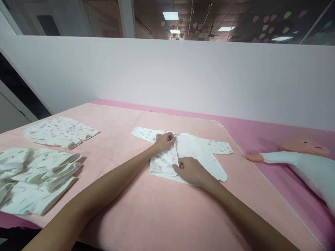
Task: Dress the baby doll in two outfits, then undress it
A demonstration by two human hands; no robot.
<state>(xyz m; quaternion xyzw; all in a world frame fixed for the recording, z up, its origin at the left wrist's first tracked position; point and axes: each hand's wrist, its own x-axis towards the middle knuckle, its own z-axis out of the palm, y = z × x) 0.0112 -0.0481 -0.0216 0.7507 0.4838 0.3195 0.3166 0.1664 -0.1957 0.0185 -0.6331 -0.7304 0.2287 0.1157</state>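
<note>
A small white baby shirt [191, 148] with pink prints lies spread on the pink blanket, sleeves out to both sides. Its left front panel is laid across, while the right one is turned out and shows its plain white inside. My left hand [164, 141] pinches the panel's edge close to the neckline. Lower on the same edge, my right hand [188, 169] has its thumb and fingers closed on the fabric. Part of the shirt is hidden under my hands.
Printed baby pants [61, 130] lie at the left, with a pile of folded printed baby clothes [44, 177] nearer me. A baby doll [300, 160] in white lies at the right on the pink mat, beyond the edge of the blanket [162, 212]. A white wall [183, 76] stands behind.
</note>
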